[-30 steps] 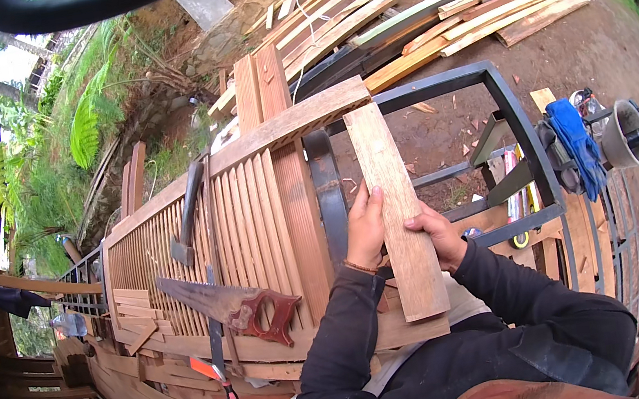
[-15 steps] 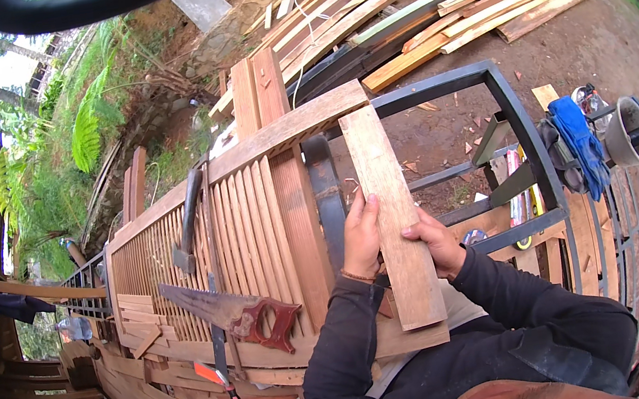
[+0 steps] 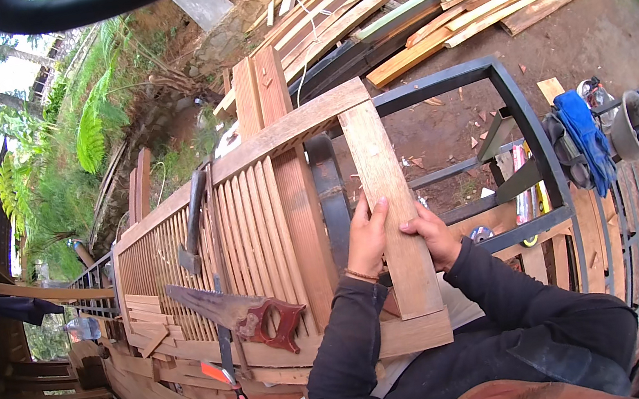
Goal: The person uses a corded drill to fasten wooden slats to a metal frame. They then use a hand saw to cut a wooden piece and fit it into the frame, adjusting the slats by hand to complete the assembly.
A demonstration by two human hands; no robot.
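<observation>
My left hand (image 3: 367, 240) and my right hand (image 3: 434, 237) grip a flat wooden board (image 3: 414, 280) from its two long sides, thumbs resting on its upper face. The board lies crosswise at the right end of a slatted wooden frame (image 3: 253, 226). Its far end meets the long far rail (image 3: 292, 125), and its near end sits against the near rail (image 3: 414, 334). My fingers under the board are hidden. Left of my left hand, a handsaw (image 3: 259, 321) with a reddish-brown handle rests on the slats. Beyond it lies a dark-handled tool (image 3: 192, 218) with a metal head.
Under the slatted frame is a dark metal frame (image 3: 517, 112), open at its right end. Blue gloves (image 3: 583, 139) hang at the right beside a grey cup-shaped container (image 3: 633, 128). A red-and-black handle (image 3: 241, 397) lies near left. Stacked timber (image 3: 474, 15) covers the ground behind.
The board's near end has shifted slightly away from me, off the top of the near rail to its inner edge. Both hands keep hold of it.
</observation>
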